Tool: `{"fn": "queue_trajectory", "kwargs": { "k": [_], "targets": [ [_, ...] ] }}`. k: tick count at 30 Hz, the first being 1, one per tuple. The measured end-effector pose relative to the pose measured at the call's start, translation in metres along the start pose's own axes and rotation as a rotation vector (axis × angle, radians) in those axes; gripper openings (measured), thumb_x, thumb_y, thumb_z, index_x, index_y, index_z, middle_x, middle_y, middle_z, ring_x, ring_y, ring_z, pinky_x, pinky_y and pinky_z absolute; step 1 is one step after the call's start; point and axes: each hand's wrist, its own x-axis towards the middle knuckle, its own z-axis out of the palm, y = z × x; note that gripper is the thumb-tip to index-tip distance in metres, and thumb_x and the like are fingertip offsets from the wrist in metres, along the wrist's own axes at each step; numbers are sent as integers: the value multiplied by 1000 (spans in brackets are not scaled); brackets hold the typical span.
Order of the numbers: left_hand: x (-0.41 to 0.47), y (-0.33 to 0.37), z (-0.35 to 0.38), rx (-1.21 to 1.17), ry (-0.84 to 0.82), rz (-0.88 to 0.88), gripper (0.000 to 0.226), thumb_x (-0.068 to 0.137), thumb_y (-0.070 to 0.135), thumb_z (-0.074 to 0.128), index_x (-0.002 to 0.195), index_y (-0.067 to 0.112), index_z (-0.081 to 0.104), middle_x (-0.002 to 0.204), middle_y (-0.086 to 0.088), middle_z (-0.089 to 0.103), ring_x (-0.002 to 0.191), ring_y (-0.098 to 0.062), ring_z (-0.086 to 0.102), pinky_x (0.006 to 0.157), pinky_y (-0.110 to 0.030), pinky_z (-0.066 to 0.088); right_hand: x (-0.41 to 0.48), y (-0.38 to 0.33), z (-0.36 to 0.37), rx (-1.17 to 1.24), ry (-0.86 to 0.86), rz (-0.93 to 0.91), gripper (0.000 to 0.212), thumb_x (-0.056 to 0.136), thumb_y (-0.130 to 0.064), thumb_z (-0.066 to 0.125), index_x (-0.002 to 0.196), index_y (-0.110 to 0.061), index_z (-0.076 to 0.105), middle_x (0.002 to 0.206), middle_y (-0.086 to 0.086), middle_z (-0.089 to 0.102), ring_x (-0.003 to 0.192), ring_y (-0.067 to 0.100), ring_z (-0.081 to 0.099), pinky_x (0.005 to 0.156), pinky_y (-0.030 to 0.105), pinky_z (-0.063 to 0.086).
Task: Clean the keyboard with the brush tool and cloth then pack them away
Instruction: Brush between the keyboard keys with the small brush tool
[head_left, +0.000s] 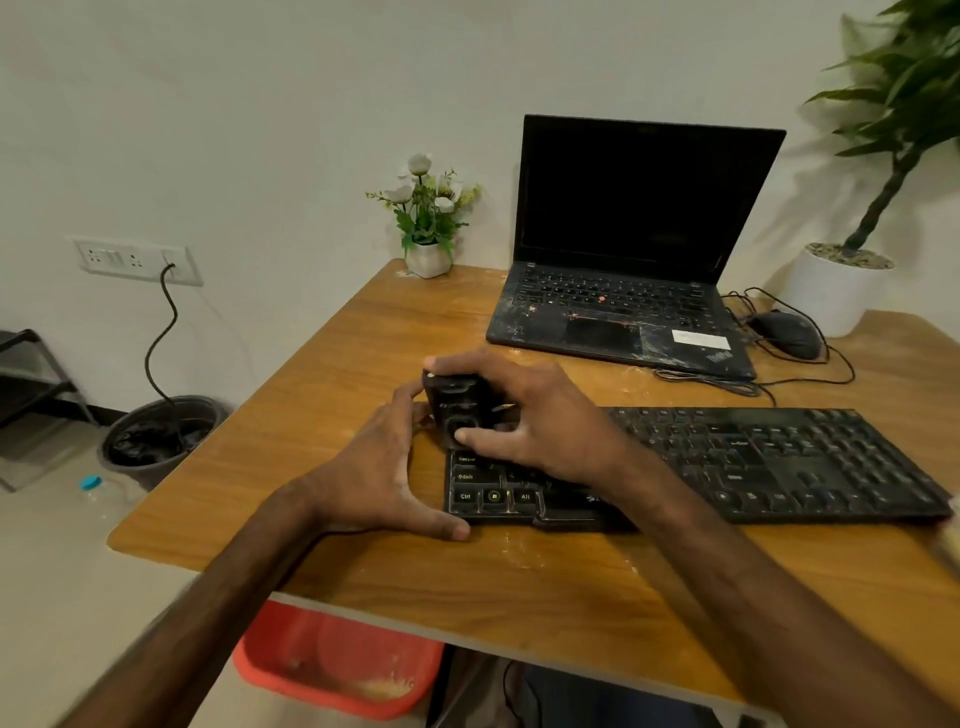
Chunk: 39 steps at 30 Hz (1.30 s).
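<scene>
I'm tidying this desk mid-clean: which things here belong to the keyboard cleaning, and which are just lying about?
In use: keyboard, brush tool, right hand gripping it, left hand at the keyboard's end.
Lying about: laptop, mouse, flower pot, potted plant, red basin.

matt black plastic keyboard (753, 462), wooden table (467, 582)
</scene>
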Motion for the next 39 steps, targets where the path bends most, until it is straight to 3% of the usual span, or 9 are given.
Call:
{"fn": "queue_trajectory", "kwargs": {
  "k": [3, 6, 9, 13, 15, 20, 28, 32, 39],
  "targets": [
    [1, -1, -1, -17, -12, -10, 140, 44, 61, 96, 148, 52, 3, 150, 20, 37, 142, -8, 33, 116, -49, 33, 4, 3, -13, -85, -16, 12, 66, 87, -22, 74, 142, -40, 42, 124, -5, 64, 104, 6, 65, 81, 30, 60],
    [1, -2, -1, -18, -21, -1, 141, 44, 61, 96, 148, 52, 1, 150, 22, 37, 143, -9, 31, 118, -50, 31, -13, 2, -25, 18, -44, 78, 64, 86, -19, 76, 139, -39, 46, 117, -17, 60, 101, 1, 65, 77, 23, 60],
    [2, -3, -1, -11, -20, 3, 139, 44, 62, 95, 147, 53, 2, 149, 21, 38, 142, -10, 33, 116, -50, 33, -20, -5, -27, 100, -123, 81, 62, 85, -17, 77, 136, -39, 49, 115, -12, 63, 99, 3, 67, 74, 25, 61],
    [1, -2, -1, -22, -32, 5, 138, 44, 61, 96, 147, 53, 4, 149, 22, 38, 141, -8, 34, 117, -48, 32, -8, 5, -24, -46, 9, 99, 65, 86, -19, 75, 138, -42, 44, 119, -4, 64, 99, 8, 67, 73, 28, 61],
    [0, -2, 0, -32, -24, 4, 139, 44, 59, 97, 147, 53, 4, 150, 20, 38, 142, -8, 34, 118, -48, 32, -9, 5, -21, -46, 18, 94, 64, 86, -19, 76, 138, -39, 45, 119, -10, 60, 101, 8, 66, 72, 20, 59],
    [2, -3, -1, -37, -26, 7, 138, 45, 60, 96, 146, 56, 1, 153, 21, 32, 145, -7, 28, 118, -49, 31, -24, -10, -25, 176, -125, 85, 62, 83, -16, 80, 133, -36, 50, 113, -13, 63, 93, 3, 67, 67, 21, 57],
    [0, 1, 0, -65, -40, -17, 142, 41, 56, 97, 147, 51, 2, 147, 30, 34, 141, 1, 31, 119, -45, 31, 9, 25, 0, -64, 159, 55, 65, 87, -19, 74, 142, -34, 43, 125, 3, 65, 103, 10, 66, 82, 32, 60],
    [-1, -1, 0, -85, -35, -13, 143, 42, 50, 100, 147, 50, 3, 151, 19, 36, 140, 0, 34, 118, -45, 33, 15, 20, 7, -84, 120, 6, 63, 88, -16, 73, 142, -31, 45, 125, -2, 65, 106, 9, 65, 88, 30, 58],
    [1, -2, -1, -57, -18, 1, 139, 43, 57, 98, 148, 44, 7, 145, 16, 39, 139, -10, 37, 113, -47, 39, -22, -22, 1, 122, -22, 8, 57, 84, -17, 78, 132, -33, 51, 118, -9, 65, 100, 5, 67, 75, 23, 59]
  ]
}}
